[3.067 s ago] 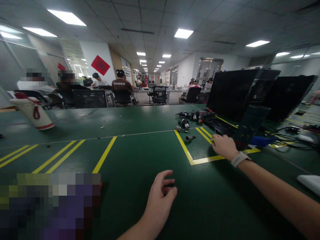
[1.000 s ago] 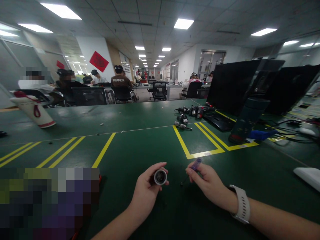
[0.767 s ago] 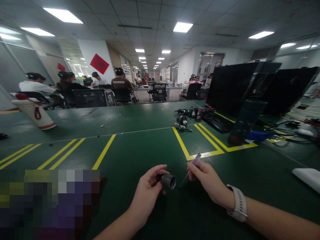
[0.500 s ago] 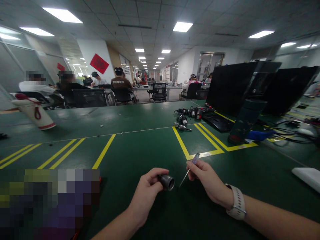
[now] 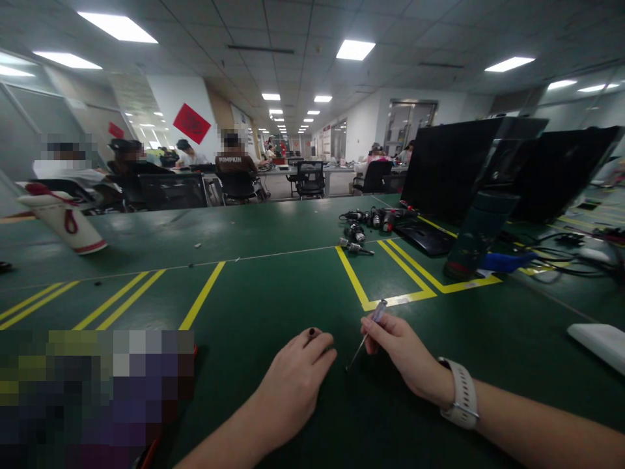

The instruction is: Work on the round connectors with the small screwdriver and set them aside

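Note:
My left hand (image 5: pixel 293 378) is closed over a small dark metal cylinder (image 5: pixel 312 335); only its top end peeks out above my fingers. It rests low on the green table mat (image 5: pixel 273 286). Just to its right, my right hand (image 5: pixel 400 355) pinches a thin screwdriver (image 5: pixel 367 331) with a clear handle. The handle points up and away, and the tip slants down toward my left hand. A white watch (image 5: pixel 458 402) is on my right wrist.
Several metal parts and tools (image 5: pixel 364 228) lie at the far middle beside yellow tape lines (image 5: pixel 361 286). Dark monitors (image 5: pixel 459 169), a dark tumbler (image 5: pixel 476 234), a blue object (image 5: pixel 502 262) and cables stand at the right. A white cup (image 5: pixel 66 221) lies tilted far left. People sit at desks behind.
My left hand has turned palm down, so the cylinder that showed its open end is now mostly covered. The screwdriver in my right hand has barely shifted.

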Tool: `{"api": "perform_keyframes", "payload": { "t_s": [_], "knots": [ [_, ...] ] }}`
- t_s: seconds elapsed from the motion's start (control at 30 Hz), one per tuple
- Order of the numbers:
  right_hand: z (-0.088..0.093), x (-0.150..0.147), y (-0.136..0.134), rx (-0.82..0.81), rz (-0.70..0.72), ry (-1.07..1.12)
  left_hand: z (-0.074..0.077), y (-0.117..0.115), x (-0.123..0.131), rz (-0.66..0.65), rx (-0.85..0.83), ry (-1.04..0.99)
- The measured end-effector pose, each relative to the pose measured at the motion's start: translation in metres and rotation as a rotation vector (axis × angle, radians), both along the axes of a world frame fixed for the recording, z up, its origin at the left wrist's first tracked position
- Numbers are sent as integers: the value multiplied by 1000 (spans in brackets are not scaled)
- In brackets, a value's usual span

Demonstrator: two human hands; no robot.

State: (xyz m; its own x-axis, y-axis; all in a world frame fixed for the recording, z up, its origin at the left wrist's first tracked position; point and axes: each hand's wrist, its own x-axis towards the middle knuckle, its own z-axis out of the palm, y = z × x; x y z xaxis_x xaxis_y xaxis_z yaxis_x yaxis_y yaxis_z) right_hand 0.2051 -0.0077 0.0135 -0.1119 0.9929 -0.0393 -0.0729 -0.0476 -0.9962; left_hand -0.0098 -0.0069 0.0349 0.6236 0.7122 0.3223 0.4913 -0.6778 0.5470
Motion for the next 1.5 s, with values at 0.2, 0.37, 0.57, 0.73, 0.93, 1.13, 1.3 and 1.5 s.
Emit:
{"api": "perform_keyframes", "payload": {
  "t_s": [0.2,0.37,0.57,0.73,0.93,1.13,1.3,1.5],
  "knots": [
    [0,3,1,-85,17,127,7,8,1,421,-715,-706],
    [8,2,1,-109,-3,258,3,8,4,439,-972,-957],
    [31,1,-9,43,12,296,5,6,8,407,-1112,-1053],
    [30,-1,-19,307,127,29,5,2,11,429,-1054,-1000],
    [31,-7,-29,531,112,-389,2,-3,13,433,-908,-900],
    [34,-10,-39,839,146,-595,0,-5,16,413,-801,-904],
    [40,-14,-45,986,136,-718,3,-7,20,441,-755,-923],
    [43,-17,-47,1097,166,-754,1,-6,20,436,-744,-915]
  ]
}}
